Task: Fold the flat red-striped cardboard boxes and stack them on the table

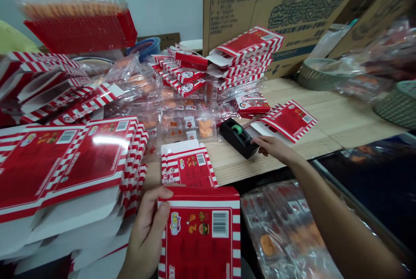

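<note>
Held seemingly closed, untaped red box [199, 242] in left grip [150, 222]; could not confirm right grip [273, 147] closed at tape dispenser [236, 140].

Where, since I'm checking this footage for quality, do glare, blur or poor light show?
In the head view, a white streak of glare crosses the stack of red cartons at left; in the head view, the plastic bags at far right look soft; in the head view, small dark print on the box in the left hand is hard to make out.
</note>
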A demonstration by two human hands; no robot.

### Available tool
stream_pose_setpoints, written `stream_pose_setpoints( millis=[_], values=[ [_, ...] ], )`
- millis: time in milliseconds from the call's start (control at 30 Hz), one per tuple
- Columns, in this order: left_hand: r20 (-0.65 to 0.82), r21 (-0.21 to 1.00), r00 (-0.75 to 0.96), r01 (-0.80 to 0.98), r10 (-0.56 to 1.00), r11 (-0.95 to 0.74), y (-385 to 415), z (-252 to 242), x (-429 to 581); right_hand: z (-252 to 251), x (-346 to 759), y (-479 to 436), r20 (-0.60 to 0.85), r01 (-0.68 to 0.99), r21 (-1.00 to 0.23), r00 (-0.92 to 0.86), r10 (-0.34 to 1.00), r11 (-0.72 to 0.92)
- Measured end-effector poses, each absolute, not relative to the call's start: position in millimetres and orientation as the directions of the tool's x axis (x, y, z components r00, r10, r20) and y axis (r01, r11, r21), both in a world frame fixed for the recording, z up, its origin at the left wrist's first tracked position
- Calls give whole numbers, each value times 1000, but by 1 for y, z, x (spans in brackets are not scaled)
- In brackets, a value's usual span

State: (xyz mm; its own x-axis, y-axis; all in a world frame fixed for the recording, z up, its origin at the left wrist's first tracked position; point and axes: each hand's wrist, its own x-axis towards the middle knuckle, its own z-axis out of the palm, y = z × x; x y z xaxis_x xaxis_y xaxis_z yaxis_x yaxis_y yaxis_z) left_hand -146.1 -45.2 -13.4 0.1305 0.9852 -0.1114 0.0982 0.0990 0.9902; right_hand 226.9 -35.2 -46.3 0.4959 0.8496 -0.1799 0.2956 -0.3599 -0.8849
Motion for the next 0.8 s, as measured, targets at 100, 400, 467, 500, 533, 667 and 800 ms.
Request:
stream_pose_setpoints(
  millis=[100,400,467,500,533,667,800],
  values=[
    [-114,990,108,99,988,104,-44,-14,-144,-54,231,-42,-237,218,-908,437,867,-358],
    [-140,986,169,117,976,122,-40,-12,-135,-106,221,-67,-159,283,-875,599,785,-393],
    [-117,987,188,127,975,94,-41,-9,-133,-107,219,-65,-175,318,-839,610,773,-441],
    [-104,987,196,137,975,78,-42,-8,-133,-102,217,-66,-190,334,-826,594,782,-454],
    [-91,987,207,149,974,61,-43,-7,-133,-93,214,-67,-206,351,-818,561,802,-456],
    [-73,981,339,194,938,6,-43,-4,-131,-14,181,-81,-223,423,-837,317,922,-348],
    [-24,968,553,221,833,-119,-41,2,-123,79,131,-84,-211,555,-830,-416,885,63]
  ],
)
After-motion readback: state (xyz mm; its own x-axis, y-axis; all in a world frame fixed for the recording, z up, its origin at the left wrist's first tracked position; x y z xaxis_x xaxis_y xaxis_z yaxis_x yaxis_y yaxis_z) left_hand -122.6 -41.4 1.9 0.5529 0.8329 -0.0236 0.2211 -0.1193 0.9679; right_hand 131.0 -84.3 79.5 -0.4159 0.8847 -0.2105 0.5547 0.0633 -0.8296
